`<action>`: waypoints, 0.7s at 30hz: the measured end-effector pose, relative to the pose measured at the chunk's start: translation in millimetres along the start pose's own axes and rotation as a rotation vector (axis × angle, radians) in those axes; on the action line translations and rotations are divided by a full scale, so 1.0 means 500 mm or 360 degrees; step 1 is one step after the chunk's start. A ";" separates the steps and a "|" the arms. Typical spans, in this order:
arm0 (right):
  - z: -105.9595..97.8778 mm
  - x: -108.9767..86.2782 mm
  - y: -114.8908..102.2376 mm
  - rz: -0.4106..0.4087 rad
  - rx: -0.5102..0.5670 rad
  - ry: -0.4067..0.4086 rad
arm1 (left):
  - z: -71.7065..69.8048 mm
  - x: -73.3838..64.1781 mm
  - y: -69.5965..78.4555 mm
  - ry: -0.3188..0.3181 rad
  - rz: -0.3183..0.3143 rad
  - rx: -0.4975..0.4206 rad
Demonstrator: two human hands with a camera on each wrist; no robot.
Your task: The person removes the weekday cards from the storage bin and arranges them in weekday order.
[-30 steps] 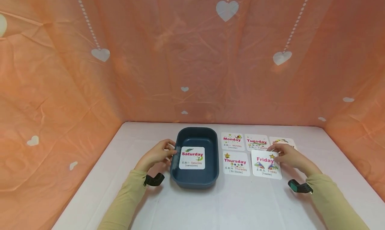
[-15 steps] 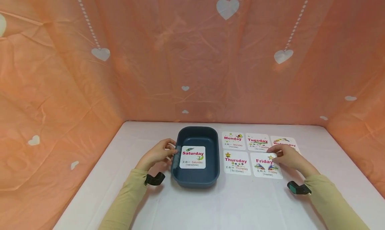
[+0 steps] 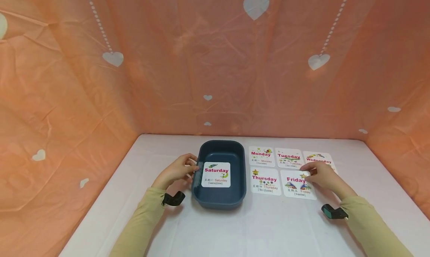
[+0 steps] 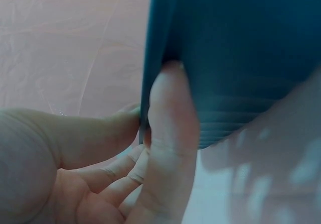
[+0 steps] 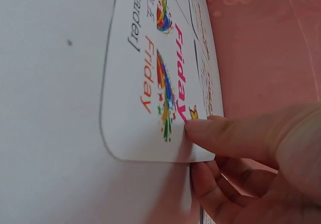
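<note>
Pale table: Friday card (right hand touching).

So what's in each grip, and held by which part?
Left hand: dark blue tray, by the rim of its left side. Right hand: Friday card, pinched near its upper-right corner, thumb on the printed face.

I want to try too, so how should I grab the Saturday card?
Probably pinch the Saturday card by its right edge, reaching down from above on that side. It lies face up in the blue box, left edge close to the wall, with more bare space on its right.
</note>
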State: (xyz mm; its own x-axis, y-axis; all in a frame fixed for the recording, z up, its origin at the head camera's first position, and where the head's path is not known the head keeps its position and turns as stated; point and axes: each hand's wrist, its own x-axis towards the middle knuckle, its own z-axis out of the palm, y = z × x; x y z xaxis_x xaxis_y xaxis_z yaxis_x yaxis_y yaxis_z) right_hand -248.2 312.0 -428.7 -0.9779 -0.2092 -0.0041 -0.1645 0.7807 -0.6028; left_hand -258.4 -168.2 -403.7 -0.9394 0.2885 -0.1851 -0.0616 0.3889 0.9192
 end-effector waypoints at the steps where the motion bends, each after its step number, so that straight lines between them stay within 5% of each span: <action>1: 0.000 0.000 -0.001 -0.0002 0.0001 0.0001 | 0.000 0.000 0.000 0.0000 0.0002 0.0003; 21: 0.007 0.001 -0.002 0.0052 -0.0020 0.0033 | -0.001 -0.003 0.001 -0.0001 0.0008 -0.0002</action>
State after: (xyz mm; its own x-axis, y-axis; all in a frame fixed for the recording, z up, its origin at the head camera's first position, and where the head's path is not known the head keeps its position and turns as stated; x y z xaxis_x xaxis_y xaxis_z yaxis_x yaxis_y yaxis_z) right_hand -248.1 308.9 -430.7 -0.9852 -0.1712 -0.0072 -0.1337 0.7942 -0.5927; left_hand -257.0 -168.8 -402.9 -0.9395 0.2909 -0.1807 -0.0575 0.3863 0.9206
